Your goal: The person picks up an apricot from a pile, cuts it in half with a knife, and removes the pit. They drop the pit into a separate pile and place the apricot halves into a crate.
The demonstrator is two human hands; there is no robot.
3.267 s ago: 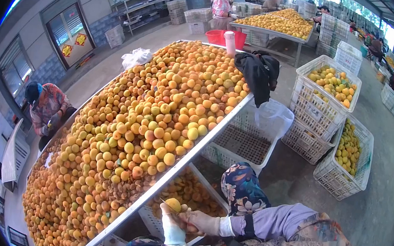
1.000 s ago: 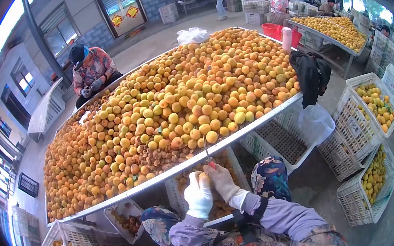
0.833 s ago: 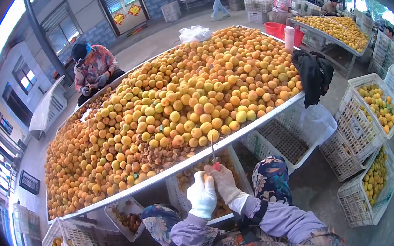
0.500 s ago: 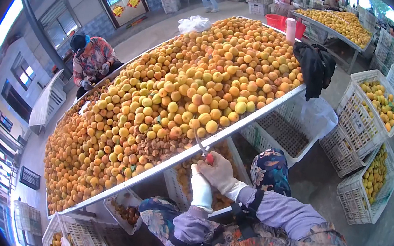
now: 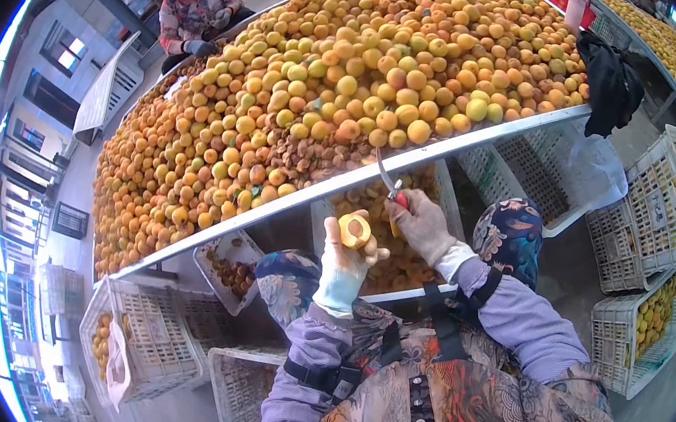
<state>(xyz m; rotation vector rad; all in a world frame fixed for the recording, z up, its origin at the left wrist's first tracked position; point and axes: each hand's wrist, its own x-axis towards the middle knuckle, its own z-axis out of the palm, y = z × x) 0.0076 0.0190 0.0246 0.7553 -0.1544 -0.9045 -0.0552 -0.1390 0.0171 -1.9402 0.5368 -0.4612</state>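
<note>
In my gloved left hand (image 5: 344, 263) rests a cut apricot (image 5: 364, 235), its flat face up with the brown pit showing in the middle. My gloved right hand (image 5: 426, 231) grips a curved knife (image 5: 386, 177) by its red handle, the blade pointing up toward the table rim. The two hands are apart, both over a white crate (image 5: 446, 192) of cut apricot pieces below the rim. Beyond them, whole apricots (image 5: 302, 90) lie heaped on the metal-edged table (image 5: 437, 149). A patch of brown apricot pits (image 5: 311, 158) lies near the rim.
A co-worker (image 5: 198, 8) sits across the heap. White crates of apricots (image 5: 632, 340) stand stacked at right, more crates (image 5: 149, 331) at lower left. A black garment (image 5: 609, 83) hangs over the table's right corner, beside a pink bottle (image 5: 575, 10).
My hands have come apart from each other. The left now shows the opened apricot, and the right has moved away with the knife. The view has tilted downward.
</note>
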